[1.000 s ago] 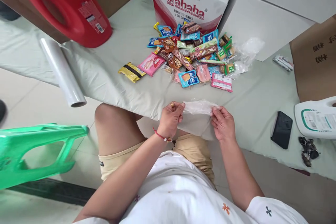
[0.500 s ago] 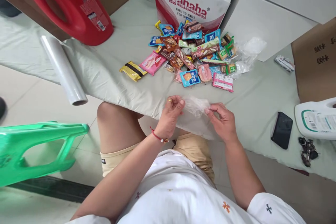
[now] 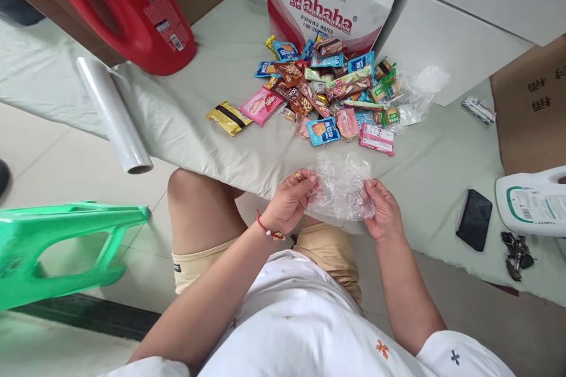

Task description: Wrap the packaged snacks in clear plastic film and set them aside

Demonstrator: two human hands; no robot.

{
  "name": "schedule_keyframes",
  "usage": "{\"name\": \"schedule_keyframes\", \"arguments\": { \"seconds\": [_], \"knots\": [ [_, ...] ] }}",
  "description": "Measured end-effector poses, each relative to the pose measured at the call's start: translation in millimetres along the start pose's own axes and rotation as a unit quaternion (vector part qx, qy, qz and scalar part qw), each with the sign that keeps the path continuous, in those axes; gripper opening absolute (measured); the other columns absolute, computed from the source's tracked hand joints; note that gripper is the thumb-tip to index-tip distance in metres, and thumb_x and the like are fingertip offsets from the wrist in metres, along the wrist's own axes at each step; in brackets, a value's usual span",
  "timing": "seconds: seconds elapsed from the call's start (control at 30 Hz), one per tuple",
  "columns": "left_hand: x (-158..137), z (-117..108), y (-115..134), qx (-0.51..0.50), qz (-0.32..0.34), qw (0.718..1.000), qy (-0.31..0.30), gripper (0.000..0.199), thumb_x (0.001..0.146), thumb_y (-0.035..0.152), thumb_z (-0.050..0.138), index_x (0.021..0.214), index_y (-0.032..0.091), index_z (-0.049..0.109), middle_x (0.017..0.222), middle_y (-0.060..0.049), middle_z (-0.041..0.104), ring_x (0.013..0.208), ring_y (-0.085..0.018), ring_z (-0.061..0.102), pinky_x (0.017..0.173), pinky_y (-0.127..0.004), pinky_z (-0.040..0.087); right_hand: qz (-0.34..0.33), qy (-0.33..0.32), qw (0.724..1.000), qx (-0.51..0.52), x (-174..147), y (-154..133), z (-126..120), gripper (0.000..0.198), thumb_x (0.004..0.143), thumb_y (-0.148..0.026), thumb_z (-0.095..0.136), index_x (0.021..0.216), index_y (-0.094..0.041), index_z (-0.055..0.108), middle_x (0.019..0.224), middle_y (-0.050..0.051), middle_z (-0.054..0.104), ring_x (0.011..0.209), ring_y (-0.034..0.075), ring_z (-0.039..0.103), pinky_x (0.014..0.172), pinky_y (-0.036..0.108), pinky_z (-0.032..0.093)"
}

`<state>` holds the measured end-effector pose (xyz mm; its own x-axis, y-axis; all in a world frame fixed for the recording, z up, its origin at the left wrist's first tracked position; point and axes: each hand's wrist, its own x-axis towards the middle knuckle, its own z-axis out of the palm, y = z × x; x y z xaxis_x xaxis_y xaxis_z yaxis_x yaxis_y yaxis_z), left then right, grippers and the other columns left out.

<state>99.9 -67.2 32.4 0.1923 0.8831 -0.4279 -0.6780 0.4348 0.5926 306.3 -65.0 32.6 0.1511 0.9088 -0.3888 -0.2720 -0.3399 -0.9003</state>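
A crinkled clear plastic bag (image 3: 344, 185) is stretched between my two hands, above the near edge of the table. My left hand (image 3: 294, 200), with a ring and a red bracelet, pinches its left side. On the other side, my right hand (image 3: 384, 207) grips the edge between thumb and fingers. Just beyond lies a pile of wrapped snacks (image 3: 327, 85) in many colours. A pink snack packet (image 3: 262, 106) and a yellow snack packet (image 3: 229, 118) rest at the pile's left. More crumpled clear plastic (image 3: 422, 94) lies at its right.
A Wahaba-style water carton printed "Wahaha" (image 3: 325, 6) stands behind the pile, beside white boxes (image 3: 446, 35). Leftward are a red jug (image 3: 128, 17) and a plastic film roll (image 3: 114, 115). A phone (image 3: 474, 220), keys (image 3: 517, 255) and a white bottle (image 3: 533, 201) lie right. A green stool (image 3: 110, 247) stands lower left.
The bunched plastic bag has been spread wider and flatter between my hands. My right hand has moved slightly right and down. The whole view has shifted a little.
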Motion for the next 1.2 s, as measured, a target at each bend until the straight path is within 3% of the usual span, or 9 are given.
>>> {"name": "schedule_keyframes", "arguments": {
  "seconds": [0.1,0.27,0.47,0.6,0.8,0.9,1.03,1.1,1.2],
  "knots": [
    [0,0,-1,-0.008,0.011,1.000,-0.004,0.037,0.067,0.034,0.090,0.084,0.017,0.062,0.073,0.003,0.062,0.064,-0.008,0.059,0.060,-0.021,0.047,-0.003,0.005,0.999,-0.032,2,7,-6,0.043,0.069,-0.054,0.086,0.083,-0.022,0.060,0.070,-0.005,0.055,0.059,0.010,0.050,0.053,0.022,0.043],
    [-2,6,-5,0.042,0.080,0.996,0.023,0.039,0.071,0.041,0.088,0.084,0.019,0.058,0.071,0.004,0.062,0.064,-0.008,0.056,0.060,-0.018,0.044,-0.274,0.104,0.931,-0.215,-8,1,-4,0.040,0.087,-0.055,0.070,0.113,-0.025,0.065,0.111,0.006,0.064,0.099,0.018,0.061,0.087,0.032,0.051],
    [-3,15,-16,0.097,0.140,0.984,0.057,0.042,0.079,0.054,0.080,0.087,0.021,0.055,0.063,0.008,0.050,0.052,-0.006,0.042,0.050,-0.019,0.034,-0.187,-0.123,0.922,-0.316,-19,-2,19,0.033,0.085,-0.052,0.073,0.102,-0.024,0.073,0.089,0.004,0.071,0.084,0.019,0.063,0.082,0.034,0.051],
    [4,1,-13,0.111,0.197,0.963,0.146,0.043,0.081,0.057,0.076,0.083,0.021,0.052,0.059,0.009,0.042,0.049,-0.006,0.035,0.047,-0.019,0.031,-0.136,-0.020,0.977,-0.162,-6,5,11,0.026,0.082,-0.047,0.077,0.091,-0.023,0.072,0.081,-0.001,0.068,0.070,0.013,0.058,0.068,0.027,0.047],
    [13,-22,0,0.099,0.243,0.943,0.205,0.043,0.082,0.056,0.076,0.080,0.021,0.050,0.061,0.008,0.039,0.049,-0.007,0.031,0.045,-0.020,0.027,-0.126,0.112,0.979,-0.112,5,-1,-48,0.035,0.069,-0.047,0.086,0.083,-0.021,0.067,0.078,-0.002,0.064,0.066,0.012,0.057,0.057,0.024,0.041],
    [16,-24,-1,0.119,0.253,0.939,0.203,0.042,0.082,0.056,0.076,0.081,0.022,0.051,0.061,0.008,0.040,0.050,-0.007,0.031,0.045,-0.020,0.026,-0.131,0.147,0.952,-0.233,6,-8,-78,0.036,0.071,-0.049,0.082,0.091,-0.020,0.071,0.083,0.002,0.067,0.071,0.015,0.058,0.061,0.027,0.044],
    [15,-20,-7,0.189,0.274,0.930,0.157,0.037,0.090,0.056,0.068,0.085,0.022,0.054,0.062,0.007,0.045,0.052,-0.008,0.037,0.048,-0.021,0.031,-0.251,0.230,0.866,-0.366,5,-26,-80,0.031,0.085,-0.046,0.071,0.104,-0.021,0.073,0.098,0.006,0.070,0.083,0.018,0.062,0.077,0.033,0.050],
    [13,-16,-10,0.222,0.276,0.927,0.125,0.034,0.094,0.055,0.063,0.088,0.022,0.056,0.064,0.006,0.048,0.053,-0.009,0.041,0.050,-0.022,0.033,-0.307,0.165,0.862,-0.369,7,-39,-59,0.028,0.093,-0.047,0.063,0.104,-0.023,0.072,0.099,0.006,0.071,0.089,0.020,0.064,0.083,0.036,0.051],
    [7,-10,-11,0.247,0.273,0.926,0.081,0.030,0.097,0.052,0.060,0.091,0.023,0.056,0.064,0.006,0.044,0.053,-0.009,0.037,0.050,-0.022,0.032,-0.334,-0.060,0.847,-0.410,23,-55,-14,0.028,0.097,-0.048,0.059,0.108,-0.026,0.073,0.107,0.007,0.073,0.104,0.023,0.064,0.096,0.040,0.049]
  ]
}}
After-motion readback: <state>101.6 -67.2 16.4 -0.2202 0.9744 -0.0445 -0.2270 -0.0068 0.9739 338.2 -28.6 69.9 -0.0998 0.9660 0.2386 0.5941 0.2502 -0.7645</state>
